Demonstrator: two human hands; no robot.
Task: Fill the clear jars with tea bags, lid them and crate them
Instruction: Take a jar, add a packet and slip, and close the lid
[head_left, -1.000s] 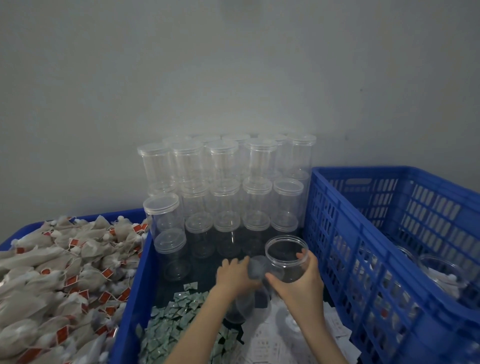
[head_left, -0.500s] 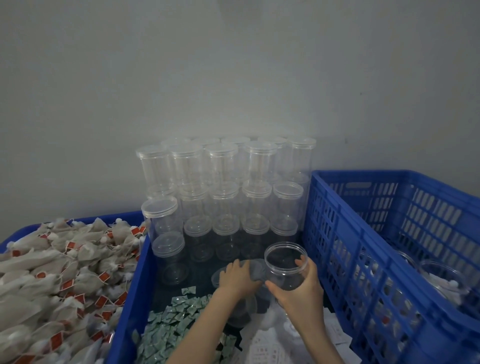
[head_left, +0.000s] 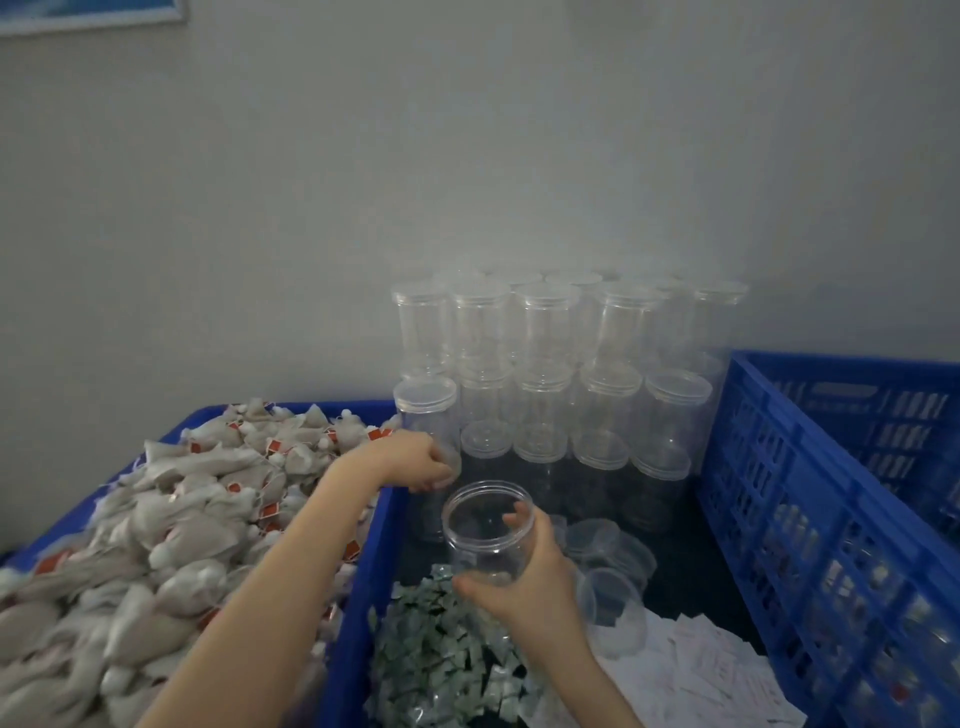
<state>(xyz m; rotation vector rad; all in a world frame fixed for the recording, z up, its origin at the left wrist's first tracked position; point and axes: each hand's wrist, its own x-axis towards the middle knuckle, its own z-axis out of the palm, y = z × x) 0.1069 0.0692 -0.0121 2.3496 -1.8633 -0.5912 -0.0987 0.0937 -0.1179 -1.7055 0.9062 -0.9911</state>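
Open jar (head_left: 488, 530) — lidless, empty, upright, grasped round its side by right hand (head_left: 524, 582), thumb in front, fingers behind.
Left hand (head_left: 415, 462) — just left of jar and above it, fingers curled; whether anything is held cannot be told.
Tea bags (head_left: 156, 519) — heaped in tub left of jar.
Lidded jars (head_left: 545, 374) — stacked behind jar.
Loose lids (head_left: 608, 566) — right of jar.
Green sachets (head_left: 441, 660) — below jar.
Crate (head_left: 831, 519) — far right of jar.
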